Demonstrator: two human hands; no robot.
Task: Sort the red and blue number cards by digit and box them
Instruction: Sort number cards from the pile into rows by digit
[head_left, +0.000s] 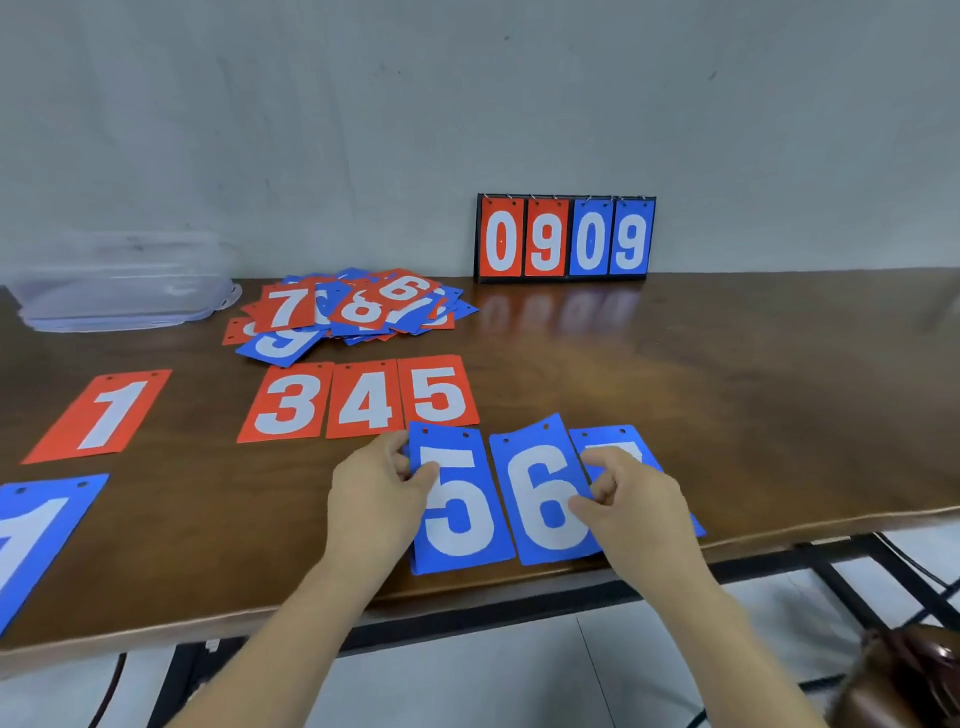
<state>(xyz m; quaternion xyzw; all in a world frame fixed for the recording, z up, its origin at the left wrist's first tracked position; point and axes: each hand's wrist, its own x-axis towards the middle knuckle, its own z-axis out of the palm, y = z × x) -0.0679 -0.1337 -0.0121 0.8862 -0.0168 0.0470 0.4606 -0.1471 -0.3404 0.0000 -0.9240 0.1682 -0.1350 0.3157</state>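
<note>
At the near edge of the table (727, 389), the left hand (379, 499) pinches the blue 5 card (462, 514) and the right hand (628, 499) pinches the blue 6 card (540, 499), covering part of the blue 7 card (618, 441). Their long axes point to the far edge. The loose pile (353, 309) and clear box (119, 291) lie beyond, to the left.

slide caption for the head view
Left hand pinches blue 5 card, right hand pinches blue 6 card on wooden table.

We see a table (727, 389) of glossy polished wood that mirrors the scoreboard (566, 239), smooth matt number cards (288, 405), a clear plastic box (119, 286), a dull wall (467, 104).
</note>
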